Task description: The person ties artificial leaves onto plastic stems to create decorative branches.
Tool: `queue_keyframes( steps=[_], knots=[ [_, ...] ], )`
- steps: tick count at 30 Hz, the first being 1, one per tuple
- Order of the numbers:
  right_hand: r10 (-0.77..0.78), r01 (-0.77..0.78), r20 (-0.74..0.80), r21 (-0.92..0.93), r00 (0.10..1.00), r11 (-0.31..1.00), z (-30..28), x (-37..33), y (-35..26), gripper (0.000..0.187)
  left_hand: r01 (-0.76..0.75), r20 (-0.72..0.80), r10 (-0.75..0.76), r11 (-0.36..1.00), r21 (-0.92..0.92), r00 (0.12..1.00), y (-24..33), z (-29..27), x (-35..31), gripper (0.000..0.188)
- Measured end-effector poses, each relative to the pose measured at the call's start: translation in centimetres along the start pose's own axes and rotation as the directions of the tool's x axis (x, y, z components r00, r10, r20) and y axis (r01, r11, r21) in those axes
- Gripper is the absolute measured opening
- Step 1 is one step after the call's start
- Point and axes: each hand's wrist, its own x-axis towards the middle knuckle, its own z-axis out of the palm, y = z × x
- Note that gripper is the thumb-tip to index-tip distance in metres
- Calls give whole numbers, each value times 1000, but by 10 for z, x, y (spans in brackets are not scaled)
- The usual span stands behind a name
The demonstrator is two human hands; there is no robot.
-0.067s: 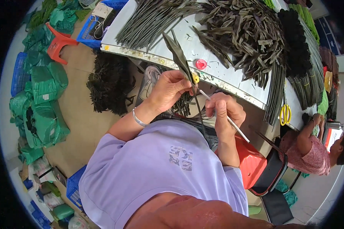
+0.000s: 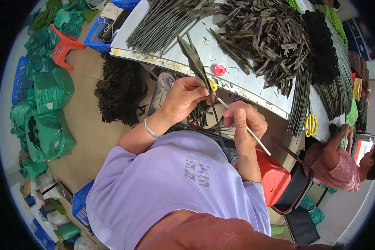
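Observation:
My left hand pinches a dark artificial leaf near its base, with the blade pointing up and away over the table edge. Its thin dark stem hangs down below my fingers toward my lap. Closed around a thin white stick is my right hand, just right of the stem. The stick slants, its upper end close to the leaf's base by my left fingertips. Whether that end touches the stem I cannot tell. A small yellow object shows right behind the leaf, beside the table edge.
On the white table lie a heap of dark leaves, dark stems, a red round lid and yellow-handled scissors. Dark bundles and green bags are on the floor. A co-worker sits at right.
The white stick's lower end has shifted very slightly left in my right hand. My left hand and the leaf look the same.

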Motion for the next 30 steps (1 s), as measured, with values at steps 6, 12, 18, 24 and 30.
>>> queue_keyframes(
  steps=[6, 12, 18, 24, 30],
  knots=[
    [-299, 309, 79, -283, 951, 908, 4, 3, 0, 15, 5, -51, -3, 999, 44, 999, 5, 7, -3, 10],
    [-219, 206, 45, -566, 975, 798, 18, 2, 9, 17, -40, -97, 45, 998, 50, 994, 1, 6, -1, 13],
    [-325, 315, 104, -628, 940, 711, 16, 3, 25, 20, -61, -26, 63, 995, 78, 998, 1, -7, 2, 10],
    [-274, 345, 213, -663, 938, 664, 13, 7, 16, 19, -71, 162, 61, 996, 53, 985, 5, -10, 13, 16],
    [-307, 254, 11, -592, 952, 765, 21, 7, 14, 13, -19, -11, 22, 985, 170, 1000, 10, 1, 9, 31]
  ],
)
